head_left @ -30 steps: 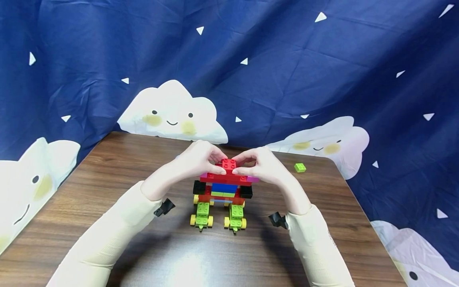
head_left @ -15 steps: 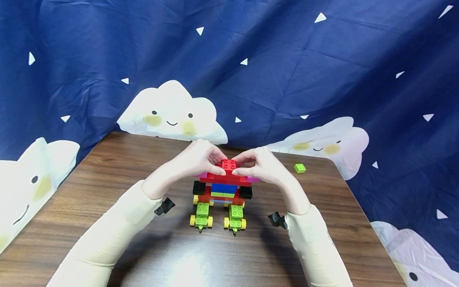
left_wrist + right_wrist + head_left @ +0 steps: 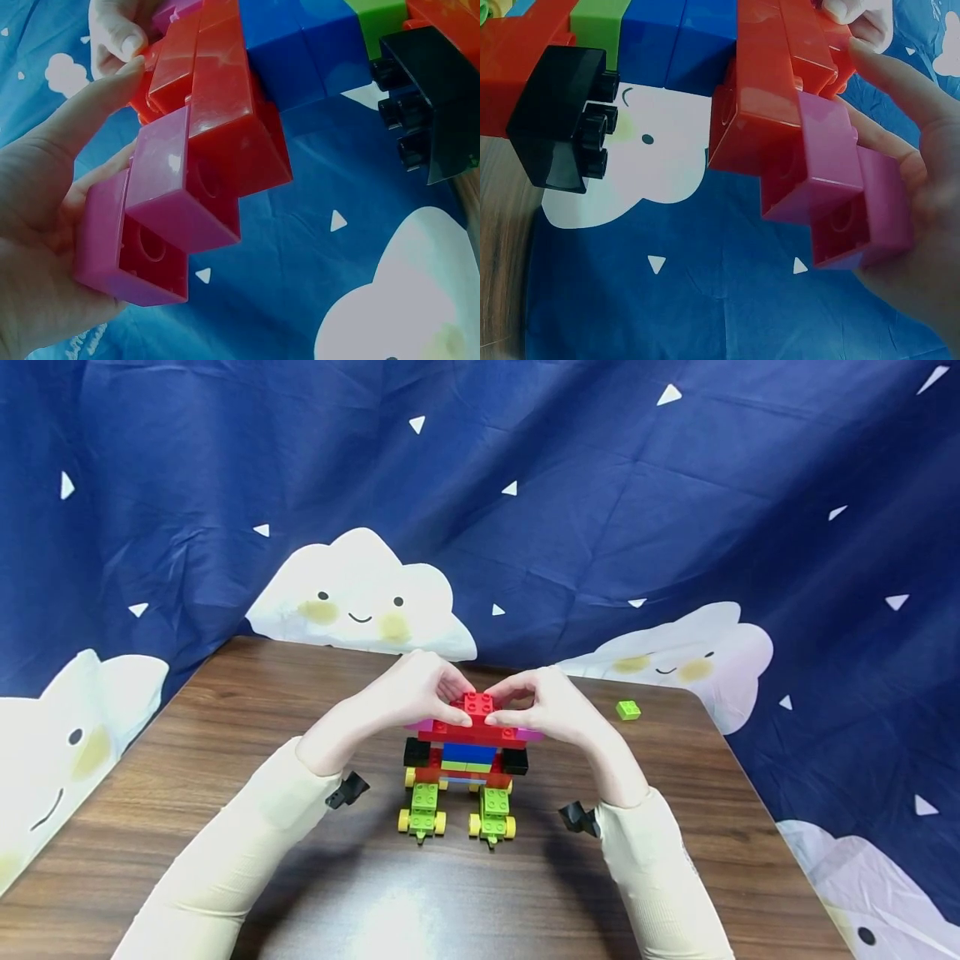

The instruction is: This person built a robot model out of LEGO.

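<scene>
A toy-brick build stands upright mid-table, with a red brick at its top. My left hand pinches that brick from the left, thumb in front and fingers behind. From the right, my right hand pinches it in a mirrored grip. Pink bricks step outward under the left palm, and matching pink bricks sit under the right palm. Lower down are blue bricks with a black brick at the side. Two lime wheeled bases with yellow wheels face me at the bottom.
A loose lime brick lies at the back right of the wooden table. Behind the table hangs a dark blue curtain with white clouds and triangles.
</scene>
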`<state>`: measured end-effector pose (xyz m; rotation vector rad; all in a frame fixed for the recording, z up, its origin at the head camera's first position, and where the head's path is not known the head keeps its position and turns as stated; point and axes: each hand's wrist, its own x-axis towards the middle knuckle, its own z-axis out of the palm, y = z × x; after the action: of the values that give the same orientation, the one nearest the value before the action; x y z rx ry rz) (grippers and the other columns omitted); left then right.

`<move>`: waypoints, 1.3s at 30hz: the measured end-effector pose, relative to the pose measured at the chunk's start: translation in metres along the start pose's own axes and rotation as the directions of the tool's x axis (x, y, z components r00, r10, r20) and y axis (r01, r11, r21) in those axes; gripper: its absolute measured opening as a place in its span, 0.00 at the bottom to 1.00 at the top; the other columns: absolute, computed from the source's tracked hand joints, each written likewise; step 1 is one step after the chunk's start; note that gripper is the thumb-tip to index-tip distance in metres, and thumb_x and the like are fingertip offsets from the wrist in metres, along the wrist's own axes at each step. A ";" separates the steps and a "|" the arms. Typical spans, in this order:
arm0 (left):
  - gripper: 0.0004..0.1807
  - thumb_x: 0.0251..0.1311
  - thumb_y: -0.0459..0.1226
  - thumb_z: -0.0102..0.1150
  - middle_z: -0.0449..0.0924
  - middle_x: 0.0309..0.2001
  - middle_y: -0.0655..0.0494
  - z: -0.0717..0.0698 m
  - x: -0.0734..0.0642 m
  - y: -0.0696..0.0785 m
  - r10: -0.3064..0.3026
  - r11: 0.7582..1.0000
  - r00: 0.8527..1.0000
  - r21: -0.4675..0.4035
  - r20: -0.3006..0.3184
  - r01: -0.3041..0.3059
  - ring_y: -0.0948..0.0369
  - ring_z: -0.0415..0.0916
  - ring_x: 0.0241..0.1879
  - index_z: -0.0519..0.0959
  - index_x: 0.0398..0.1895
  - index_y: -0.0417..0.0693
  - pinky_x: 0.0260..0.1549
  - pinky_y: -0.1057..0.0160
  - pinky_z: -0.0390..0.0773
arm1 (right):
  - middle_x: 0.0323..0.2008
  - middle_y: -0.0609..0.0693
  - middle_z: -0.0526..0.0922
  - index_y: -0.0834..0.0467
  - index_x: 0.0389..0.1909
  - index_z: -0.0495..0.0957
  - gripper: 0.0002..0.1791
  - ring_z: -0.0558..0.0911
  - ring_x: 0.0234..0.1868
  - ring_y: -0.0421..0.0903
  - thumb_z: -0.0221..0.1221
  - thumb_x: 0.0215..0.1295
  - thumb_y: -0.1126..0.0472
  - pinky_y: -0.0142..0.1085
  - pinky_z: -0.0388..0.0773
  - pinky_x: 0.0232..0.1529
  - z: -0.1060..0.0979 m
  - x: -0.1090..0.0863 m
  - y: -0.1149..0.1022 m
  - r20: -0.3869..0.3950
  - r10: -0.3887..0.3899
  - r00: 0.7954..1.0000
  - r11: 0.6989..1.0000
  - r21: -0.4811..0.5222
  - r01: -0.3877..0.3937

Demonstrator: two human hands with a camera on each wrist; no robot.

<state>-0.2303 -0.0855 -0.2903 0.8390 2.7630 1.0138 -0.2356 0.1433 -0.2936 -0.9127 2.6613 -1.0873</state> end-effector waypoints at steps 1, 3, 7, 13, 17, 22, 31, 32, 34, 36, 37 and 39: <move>0.20 0.49 0.43 0.75 0.88 0.41 0.52 0.000 0.000 0.000 -0.001 1.000 1.000 -0.005 0.003 0.001 0.59 0.85 0.40 0.86 0.45 0.45 0.46 0.60 0.83 | 0.43 0.51 0.88 0.58 0.48 0.84 0.20 0.84 0.42 0.46 0.70 0.55 0.56 0.36 0.84 0.41 0.000 0.000 0.000 0.000 0.000 1.000 1.000 -0.002 0.000; 0.20 0.49 0.43 0.75 0.88 0.40 0.53 0.000 0.000 -0.002 -0.003 1.000 1.000 -0.012 0.007 0.004 0.59 0.85 0.40 0.86 0.45 0.45 0.46 0.60 0.83 | 0.43 0.51 0.88 0.58 0.49 0.84 0.20 0.84 0.42 0.46 0.70 0.55 0.56 0.36 0.84 0.42 0.001 0.000 0.001 0.000 0.002 1.000 1.000 -0.011 -0.002; 0.20 0.49 0.43 0.75 0.88 0.40 0.54 0.002 -0.001 -0.004 0.009 1.000 1.000 0.002 -0.001 -0.009 0.60 0.84 0.40 0.86 0.45 0.46 0.46 0.60 0.83 | 0.43 0.51 0.88 0.58 0.50 0.84 0.21 0.84 0.42 0.45 0.69 0.56 0.55 0.36 0.83 0.42 0.002 -0.001 0.001 0.001 0.004 1.000 1.000 -0.027 -0.004; 0.21 0.49 0.44 0.74 0.88 0.42 0.54 0.003 -0.003 -0.005 0.032 0.999 0.999 0.024 -0.017 -0.032 0.59 0.83 0.41 0.85 0.47 0.46 0.46 0.59 0.82 | 0.43 0.51 0.88 0.58 0.50 0.84 0.21 0.84 0.41 0.45 0.69 0.55 0.56 0.39 0.84 0.43 0.003 -0.002 0.002 -0.015 -0.019 1.000 1.000 -0.020 0.019; 0.23 0.48 0.44 0.75 0.87 0.44 0.53 0.003 -0.004 -0.004 0.034 0.999 0.999 0.005 -0.022 -0.033 0.56 0.83 0.44 0.85 0.48 0.45 0.47 0.58 0.82 | 0.43 0.52 0.88 0.60 0.50 0.84 0.21 0.85 0.41 0.46 0.70 0.55 0.58 0.41 0.84 0.43 0.003 -0.003 0.003 -0.024 -0.041 0.999 0.999 -0.011 0.040; 0.24 0.49 0.44 0.74 0.86 0.48 0.52 0.003 -0.003 -0.005 0.023 0.999 0.999 -0.038 -0.037 -0.024 0.54 0.83 0.47 0.84 0.50 0.44 0.49 0.57 0.82 | 0.43 0.52 0.88 0.60 0.50 0.83 0.21 0.85 0.41 0.45 0.70 0.55 0.58 0.38 0.84 0.43 0.002 -0.004 0.004 -0.032 -0.060 0.998 0.998 -0.021 0.060; 0.22 0.50 0.43 0.74 0.87 0.46 0.52 0.003 -0.001 -0.007 0.014 0.997 0.999 -0.081 -0.037 -0.017 0.57 0.83 0.45 0.85 0.49 0.46 0.46 0.59 0.83 | 0.43 0.52 0.88 0.60 0.50 0.84 0.21 0.84 0.41 0.45 0.70 0.55 0.58 0.36 0.83 0.44 0.002 -0.004 0.003 -0.034 -0.059 0.998 0.998 -0.021 0.058; 0.22 0.50 0.43 0.74 0.87 0.46 0.53 0.003 0.000 -0.007 0.010 0.996 0.999 -0.091 -0.036 -0.013 0.57 0.83 0.44 0.85 0.49 0.46 0.46 0.60 0.83 | 0.43 0.52 0.88 0.60 0.50 0.83 0.21 0.84 0.41 0.45 0.70 0.55 0.58 0.36 0.83 0.44 0.002 -0.004 0.003 -0.035 -0.059 0.998 0.998 -0.022 0.059; 0.22 0.49 0.43 0.74 0.87 0.45 0.53 0.003 0.000 -0.008 0.005 0.995 0.999 -0.104 -0.035 -0.009 0.58 0.83 0.44 0.85 0.49 0.46 0.45 0.60 0.83 | 0.43 0.52 0.88 0.60 0.50 0.83 0.21 0.84 0.41 0.46 0.70 0.55 0.58 0.39 0.84 0.45 0.001 -0.004 0.004 -0.034 -0.061 0.998 0.998 -0.024 0.060; 0.22 0.49 0.43 0.74 0.87 0.45 0.53 0.003 0.000 -0.009 0.008 0.994 0.999 -0.110 -0.035 -0.012 0.58 0.83 0.43 0.85 0.49 0.45 0.45 0.61 0.83 | 0.44 0.52 0.88 0.59 0.50 0.83 0.21 0.84 0.42 0.46 0.70 0.55 0.58 0.41 0.84 0.46 0.001 -0.004 0.003 -0.034 -0.063 0.997 0.998 -0.029 0.062; 0.22 0.49 0.43 0.74 0.87 0.45 0.53 0.003 0.000 -0.009 0.008 0.994 0.999 -0.113 -0.035 -0.012 0.58 0.83 0.43 0.85 0.49 0.45 0.44 0.61 0.83 | 0.44 0.52 0.88 0.59 0.50 0.83 0.22 0.84 0.42 0.46 0.70 0.54 0.58 0.42 0.83 0.46 0.000 -0.004 0.004 -0.035 -0.064 0.997 0.998 -0.032 0.063; 0.23 0.49 0.43 0.74 0.87 0.45 0.52 0.003 0.000 -0.008 0.009 0.993 0.999 -0.116 -0.035 -0.013 0.58 0.84 0.43 0.85 0.49 0.44 0.44 0.61 0.83 | 0.44 0.52 0.87 0.59 0.51 0.83 0.22 0.84 0.43 0.47 0.70 0.54 0.57 0.44 0.83 0.47 -0.001 -0.005 0.004 -0.040 -0.067 0.997 0.997 -0.035 0.066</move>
<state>-0.2339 -0.0891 -0.2975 0.8293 2.6990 1.1887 -0.2334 0.1489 -0.2962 -1.0020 2.7084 -1.0904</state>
